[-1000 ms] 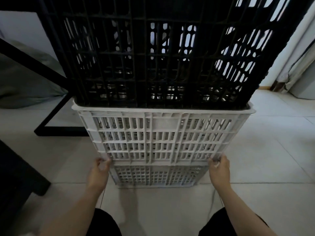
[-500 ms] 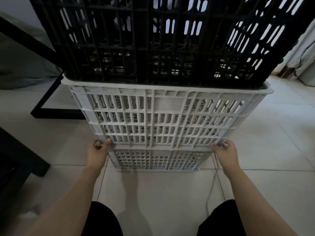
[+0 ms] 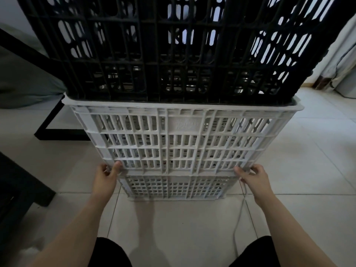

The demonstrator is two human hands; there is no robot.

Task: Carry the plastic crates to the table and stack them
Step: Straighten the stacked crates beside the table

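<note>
Between my hands [image 3: 105, 177] [image 3: 254, 177], both clasping its lower corners, white crate [image 3: 181, 143] sits nearer than a second ago, black crate [image 3: 173, 49] nested above. Embossed wall lettering unreadable.

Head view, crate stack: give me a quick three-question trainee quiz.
1. True or false: the black slatted plastic crate sits nested in the top of the white slatted plastic crate.
2. Which part of the white crate do the left hand and right hand grip: A) top rim, B) lower corners, C) middle slats?
3. Fill in: the stack stands over a pale ____ floor.

Key: 1 true; 2 B; 3 tiled.
</note>
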